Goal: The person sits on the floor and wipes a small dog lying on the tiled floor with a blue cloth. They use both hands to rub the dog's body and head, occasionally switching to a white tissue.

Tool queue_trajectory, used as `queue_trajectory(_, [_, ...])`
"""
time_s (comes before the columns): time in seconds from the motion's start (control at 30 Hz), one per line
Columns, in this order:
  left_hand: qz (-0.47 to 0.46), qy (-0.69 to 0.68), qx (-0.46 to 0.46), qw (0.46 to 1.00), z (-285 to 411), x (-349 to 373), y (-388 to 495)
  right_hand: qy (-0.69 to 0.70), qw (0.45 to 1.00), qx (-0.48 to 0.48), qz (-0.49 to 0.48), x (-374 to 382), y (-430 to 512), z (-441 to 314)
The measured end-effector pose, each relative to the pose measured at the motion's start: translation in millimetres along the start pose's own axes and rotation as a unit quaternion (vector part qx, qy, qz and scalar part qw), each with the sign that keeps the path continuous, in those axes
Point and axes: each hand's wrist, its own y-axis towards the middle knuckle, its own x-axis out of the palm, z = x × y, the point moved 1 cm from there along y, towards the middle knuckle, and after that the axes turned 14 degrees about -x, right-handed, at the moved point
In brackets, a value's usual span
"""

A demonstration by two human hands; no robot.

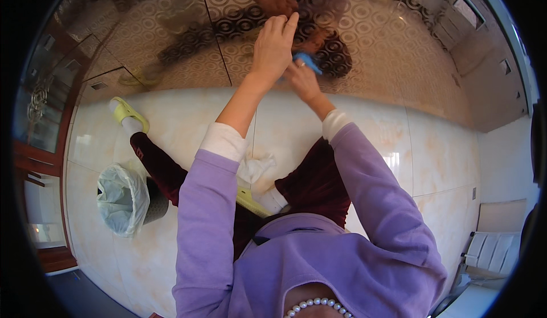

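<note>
My left hand reaches to a glossy brown cabinet front patterned with rings. Its fingers seem to rest on the panel, with the index finger a little apart from the rest and nothing visible in its grip. Just below and to the right, my right hand holds a blue cloth against the lower part of the same front. Part of the cloth is hidden behind the fingers. Both hands are mirrored as blurred reddish shapes in the shiny surface.
A wastebasket with a pale liner stands by my outstretched leg. Crumpled white tissue or cloth lies on the marbled tile floor between my legs. Yellow-green slippers are on my feet. A wood-framed glass door is at left.
</note>
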Motion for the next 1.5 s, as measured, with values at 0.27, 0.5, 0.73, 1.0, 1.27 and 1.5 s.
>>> queue_trajectory(0.27, [0.009, 0.134, 0.031, 0.990, 4.7, 6.0, 5.5, 0.499, 0.730, 0.467, 0.029, -25.8, -121.8, -74.8])
queue_trajectory(0.5, [0.013, 0.186, 0.012, 0.982, 12.7, 12.5, 8.0, 0.769, 0.392, 0.475, 0.173, -48.2, -184.3, -80.7])
queue_trajectory(0.73, [0.026, 0.187, 0.007, 0.982, 18.5, 11.7, 10.1, 0.795, 0.347, 0.448, 0.214, -31.4, -186.2, -76.4])
queue_trajectory(1.0, [0.026, 0.160, -0.011, 0.987, 16.6, 13.5, 8.6, 0.813, 0.307, 0.427, 0.251, -34.6, -188.2, -76.1])
queue_trajectory(1.27, [0.056, 0.208, 0.009, 0.976, 10.4, 18.0, 6.7, 0.812, 0.301, 0.430, 0.254, -40.6, -184.0, -77.0])
queue_trajectory(1.5, [0.022, 0.182, -0.010, 0.983, 12.9, 13.8, 6.9, 0.812, 0.285, 0.439, 0.258, -33.5, -191.8, -77.0])
